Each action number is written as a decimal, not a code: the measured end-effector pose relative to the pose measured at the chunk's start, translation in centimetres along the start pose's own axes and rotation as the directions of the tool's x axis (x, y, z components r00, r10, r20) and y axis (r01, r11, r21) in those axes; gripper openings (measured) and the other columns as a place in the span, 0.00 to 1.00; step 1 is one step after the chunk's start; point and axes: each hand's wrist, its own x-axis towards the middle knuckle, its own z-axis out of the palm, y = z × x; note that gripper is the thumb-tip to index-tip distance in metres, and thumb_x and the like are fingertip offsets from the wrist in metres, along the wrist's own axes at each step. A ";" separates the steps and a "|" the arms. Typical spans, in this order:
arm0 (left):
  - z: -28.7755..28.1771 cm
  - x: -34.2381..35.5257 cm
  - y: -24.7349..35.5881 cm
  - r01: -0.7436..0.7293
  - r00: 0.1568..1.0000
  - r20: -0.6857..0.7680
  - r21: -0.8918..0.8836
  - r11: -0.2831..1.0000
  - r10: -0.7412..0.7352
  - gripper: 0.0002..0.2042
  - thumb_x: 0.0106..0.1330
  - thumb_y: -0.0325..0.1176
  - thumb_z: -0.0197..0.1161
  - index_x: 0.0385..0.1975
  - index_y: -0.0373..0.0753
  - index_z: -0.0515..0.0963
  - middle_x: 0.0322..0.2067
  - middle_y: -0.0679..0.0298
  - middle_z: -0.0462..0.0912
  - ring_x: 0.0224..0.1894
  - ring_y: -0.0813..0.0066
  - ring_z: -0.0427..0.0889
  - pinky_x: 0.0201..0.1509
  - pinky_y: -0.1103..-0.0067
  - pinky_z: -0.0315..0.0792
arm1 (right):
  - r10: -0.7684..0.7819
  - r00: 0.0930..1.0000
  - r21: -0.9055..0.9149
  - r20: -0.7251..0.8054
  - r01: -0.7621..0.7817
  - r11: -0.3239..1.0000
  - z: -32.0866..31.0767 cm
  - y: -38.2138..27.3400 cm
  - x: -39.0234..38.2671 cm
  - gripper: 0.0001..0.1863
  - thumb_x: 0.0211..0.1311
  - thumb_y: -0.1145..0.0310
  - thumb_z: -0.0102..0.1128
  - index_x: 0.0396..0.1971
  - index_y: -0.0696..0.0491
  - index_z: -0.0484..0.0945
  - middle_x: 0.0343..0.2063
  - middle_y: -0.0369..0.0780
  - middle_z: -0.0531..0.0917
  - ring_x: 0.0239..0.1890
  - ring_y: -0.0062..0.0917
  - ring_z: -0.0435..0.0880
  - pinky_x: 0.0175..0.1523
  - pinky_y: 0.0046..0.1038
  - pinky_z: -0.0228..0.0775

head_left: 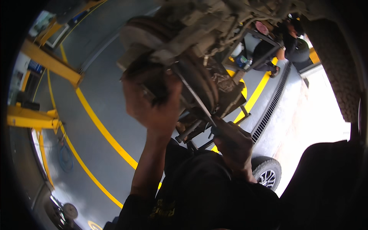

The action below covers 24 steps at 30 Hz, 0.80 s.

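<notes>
A dirty, grease-caked vehicle wheel hub and suspension assembly [184, 27] hangs in front of me, near the top of the view. My left hand [151, 99] is raised and closed around a dark part at the underside of that assembly. My right hand [234, 143] is lower and to the right, gripping the handle end of a long thin metal tool [193, 94]. The tool's shaft runs up and left from my fist into the assembly, close beside my left hand. Its tip is hidden among the parts.
A grey workshop floor with yellow lines [103, 130] lies below. Yellow lift arms [46, 61] stand at the left. A dark cart [226, 96] sits behind the tool. A person in dark clothes [291, 42] works at the upper right. A loose wheel [266, 172] lies near a floor drain grate [274, 99].
</notes>
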 end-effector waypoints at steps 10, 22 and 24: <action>0.1 0.2 0.1 0.047 0.998 -0.047 -0.087 0.995 -0.051 0.12 0.60 0.26 0.73 0.39 0.34 0.77 0.40 0.60 0.83 0.40 0.71 0.81 0.43 0.78 0.74 | -0.012 0.999 -0.060 0.052 0.015 0.998 0.2 0.6 0.2 0.26 0.61 0.79 0.67 0.61 0.62 0.79 0.43 0.48 0.88 0.43 0.33 0.88 0.49 0.30 0.78; -2.8 0.4 -1.1 0.030 0.975 0.219 0.079 0.996 -0.047 0.27 0.69 0.38 0.70 0.64 0.33 0.74 0.56 0.54 0.83 0.52 0.61 0.85 0.56 0.69 0.76 | -0.004 1.000 0.168 -0.002 0.004 0.986 1.3 0.4 0.5 0.24 0.64 0.80 0.65 0.61 0.62 0.79 0.50 0.50 0.87 0.44 0.30 0.89 0.48 0.28 0.79; -1.6 0.2 -1.6 -0.115 0.982 0.157 0.063 0.991 0.104 0.20 0.70 0.33 0.70 0.57 0.29 0.78 0.52 0.52 0.84 0.49 0.64 0.86 0.48 0.74 0.79 | -0.017 0.999 0.116 0.029 0.014 0.993 0.9 0.6 0.7 0.24 0.64 0.79 0.66 0.61 0.59 0.80 0.55 0.48 0.85 0.49 0.36 0.88 0.53 0.32 0.80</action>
